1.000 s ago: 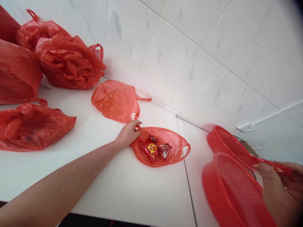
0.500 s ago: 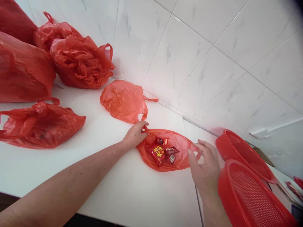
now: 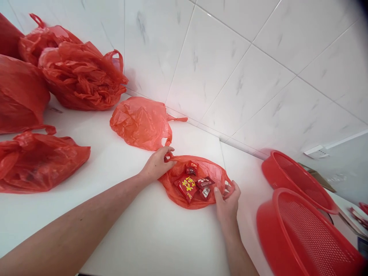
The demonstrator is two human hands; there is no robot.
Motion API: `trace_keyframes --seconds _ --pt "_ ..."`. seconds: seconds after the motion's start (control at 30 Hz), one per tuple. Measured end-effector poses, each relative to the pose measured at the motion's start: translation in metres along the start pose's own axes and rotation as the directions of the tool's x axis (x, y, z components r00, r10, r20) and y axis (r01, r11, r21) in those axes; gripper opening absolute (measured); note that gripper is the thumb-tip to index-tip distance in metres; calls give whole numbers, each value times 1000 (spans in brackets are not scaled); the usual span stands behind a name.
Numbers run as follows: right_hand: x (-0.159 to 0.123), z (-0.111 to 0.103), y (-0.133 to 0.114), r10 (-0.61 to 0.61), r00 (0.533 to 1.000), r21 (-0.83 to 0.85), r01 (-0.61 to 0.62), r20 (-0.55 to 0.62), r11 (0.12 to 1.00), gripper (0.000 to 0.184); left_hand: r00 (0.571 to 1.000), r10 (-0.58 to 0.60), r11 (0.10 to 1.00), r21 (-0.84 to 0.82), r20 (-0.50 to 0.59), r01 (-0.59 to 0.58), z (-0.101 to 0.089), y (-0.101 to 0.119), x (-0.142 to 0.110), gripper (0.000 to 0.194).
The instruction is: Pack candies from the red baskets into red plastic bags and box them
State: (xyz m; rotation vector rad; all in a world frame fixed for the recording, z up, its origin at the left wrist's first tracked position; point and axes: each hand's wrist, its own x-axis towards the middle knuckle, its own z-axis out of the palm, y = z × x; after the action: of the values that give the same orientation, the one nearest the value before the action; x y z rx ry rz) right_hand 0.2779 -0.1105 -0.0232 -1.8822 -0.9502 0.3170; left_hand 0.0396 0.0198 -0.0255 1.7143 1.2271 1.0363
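Note:
In front of me an opened red plastic bag (image 3: 178, 197) lies on the white table (image 3: 161, 237), with several small wrapped snack packets (image 3: 187, 186) inside, some red with yellow print, others dark red. My left hand (image 3: 156, 163) pinches the bag's handle at its left end. At the right end, my right hand (image 3: 228, 197) grips the other handle, fingers and thumb closed round its edge. Just behind my left hand a flattened red plastic bag (image 3: 140, 122) rests against the wall side of the table.
Two red perforated plastic baskets (image 3: 313, 230) stand at the right. Several filled red bags (image 3: 83, 76) crowd the back left, and another red bag (image 3: 43, 161) lies at the left. A tiled wall (image 3: 218, 69) runs along the table's back, with a socket (image 3: 316, 152) at right.
My right hand has moved left and closed on the bag's right handle. The packets have shifted slightly inside the bag. My left hand keeps its pinch; the view has turned a little rightward.

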Motion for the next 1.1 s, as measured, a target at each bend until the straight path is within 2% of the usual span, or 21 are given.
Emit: trace_keyframes --seconds 0.17,0.27,0.33,0.43,0.53,0.6,0.7,0.77,0.83,0.97,1.1 --pt "12 -2 11 45 999 79 -44 -13 996 57 993 10 1000 -23 119 -7 -13 6 1 59" --pt "12 -7 12 15 999 28 -17 46 999 28 992 -64 993 103 113 52 -26 7 1 64" --pt "11 -14 11 9 996 -12 -8 91 1000 29 988 -118 983 151 100 102 -36 7 -1 63" --pt "12 -26 6 42 990 37 -47 132 998 32 981 -150 988 51 124 144 -50 15 -8 58" --pt "21 -39 -10 35 985 186 -67 172 980 29 986 -109 984 -127 126 125 -58 35 -9 52" --pt "32 -50 -29 -19 988 327 -34 155 945 29 995 -58 963 -257 77 76 -62 53 -3 49" --pt "48 -69 -65 -99 994 553 59 42 831 26 993 30 900 -429 -110 -74 -69 85 10 43" --pt "55 -82 -88 -140 988 653 153 -72 742 23 964 86 846 -492 -252 -204 -75 108 18 41" --pt "60 -92 -106 -173 973 688 230 -153 688 23 929 139 808 -503 -343 -306 -82 129 22 39" --pt "63 -100 -124 -215 971 655 229 -104 720 23 903 222 797 -465 -368 -386 -89 161 20 36" --pt "62 -98 -121 -300 952 618 268 -54 739 23 908 244 835 -402 -341 -375 -91 169 12 36"
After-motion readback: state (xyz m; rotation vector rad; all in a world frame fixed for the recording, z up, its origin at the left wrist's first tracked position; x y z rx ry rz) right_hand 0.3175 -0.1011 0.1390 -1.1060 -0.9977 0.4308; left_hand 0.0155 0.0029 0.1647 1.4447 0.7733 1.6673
